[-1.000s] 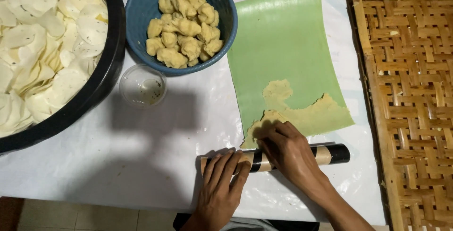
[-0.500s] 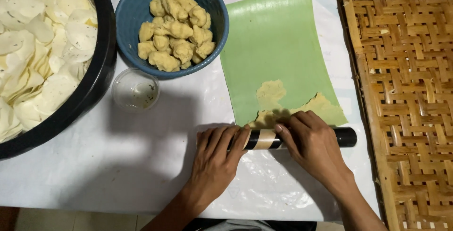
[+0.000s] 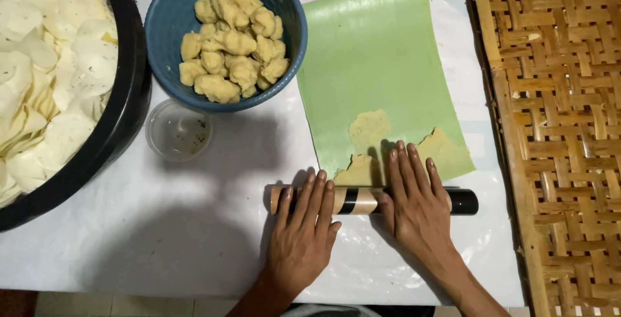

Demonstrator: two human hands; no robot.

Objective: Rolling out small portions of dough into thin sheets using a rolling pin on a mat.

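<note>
both palms flat on the roller

left hand (image 3: 301, 226) and right hand (image 3: 417, 204) lie open, fingers spread, pressed flat on a dark cylinder roller (image 3: 372, 200) lying left to right on the white table cover (image 3: 162, 239). nothing pinched or gripped. the roller sits at the near edge of a green sheet (image 3: 381, 65), touching thin yellow dough (image 3: 369, 129) smeared there with a ragged, torn outline.

far left: blue bowl (image 3: 162, 26) heaped with dough lumps (image 3: 233, 39); small clear cup (image 3: 178, 129) just near of it. black tub (image 3: 123, 123) of pale thin rounds (image 3: 45, 65) at left edge. woven bamboo tray (image 3: 556, 129) at right.

risk, as judged: uneven palm pressure may tear the thin dough further, or the sheet may slide or buckle on the slick cover since neither hand pins it.
</note>
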